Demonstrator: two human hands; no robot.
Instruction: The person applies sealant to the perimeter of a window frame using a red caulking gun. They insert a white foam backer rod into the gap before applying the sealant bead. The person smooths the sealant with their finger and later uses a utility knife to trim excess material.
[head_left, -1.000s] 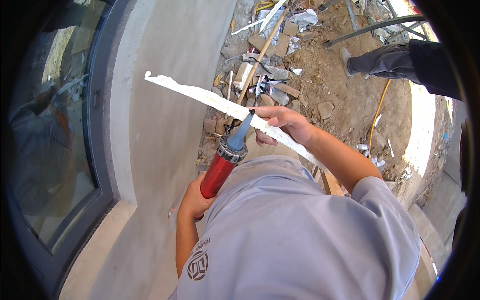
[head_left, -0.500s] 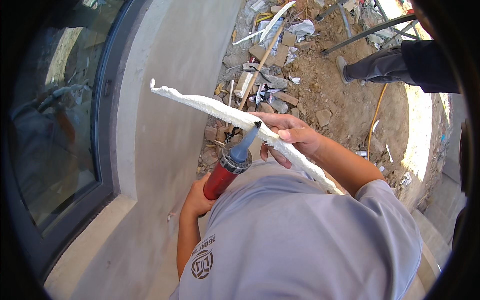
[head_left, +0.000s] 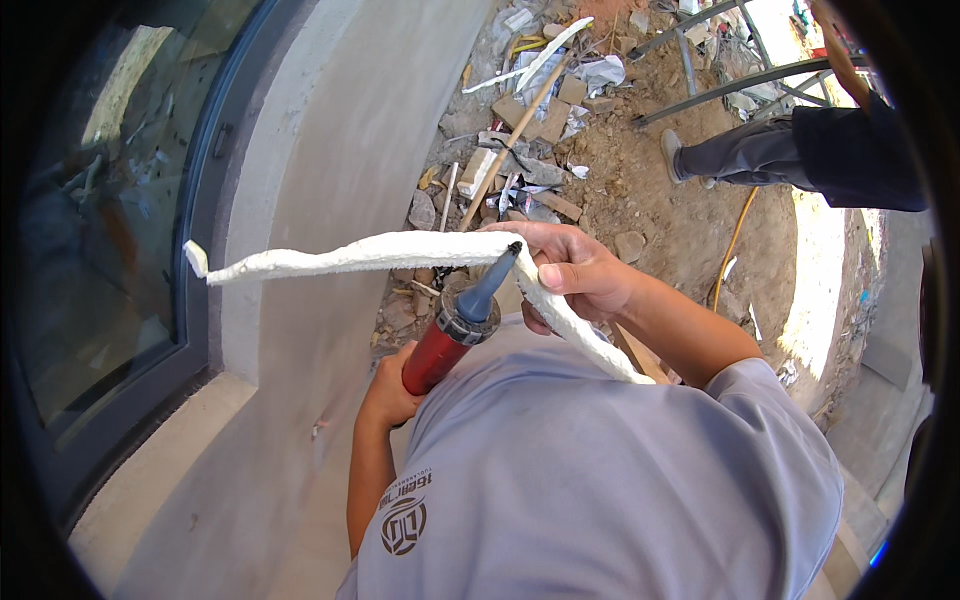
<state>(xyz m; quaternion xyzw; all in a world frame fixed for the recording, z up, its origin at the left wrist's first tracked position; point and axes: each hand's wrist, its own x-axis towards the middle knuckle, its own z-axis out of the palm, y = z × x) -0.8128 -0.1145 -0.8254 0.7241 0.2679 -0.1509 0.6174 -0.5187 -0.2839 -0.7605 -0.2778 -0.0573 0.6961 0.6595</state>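
My left hand [head_left: 388,388] is wrapped round a red caulking gun [head_left: 430,360], low beside my grey shirt. The gun's grey-blue nozzle [head_left: 484,290] points up and away, its blackened tip overlapping the strip near my right fingers; I cannot tell whether they touch. My right hand [head_left: 580,268] grips a long, rough, cream-white strip of what looks like cured foam [head_left: 350,253], thumb on the near side and fingers behind. One part of the strip stretches left to a hooked end before the wall; the other slopes down to the right over my shirt, bent at my grip.
On my left stand a plastered wall [head_left: 340,140] and a dark-framed window [head_left: 215,200]. Broken bricks [head_left: 550,120], a wooden pole [head_left: 515,140] and another white strip [head_left: 553,52] lie on the dirt. Upper right, a person [head_left: 750,150] stands near a metal frame [head_left: 735,90].
The strip's left part has swung left and flatter, and the strip now bends sharply at my right hand. The caulking gun has barely moved. The other person's arm has come into view.
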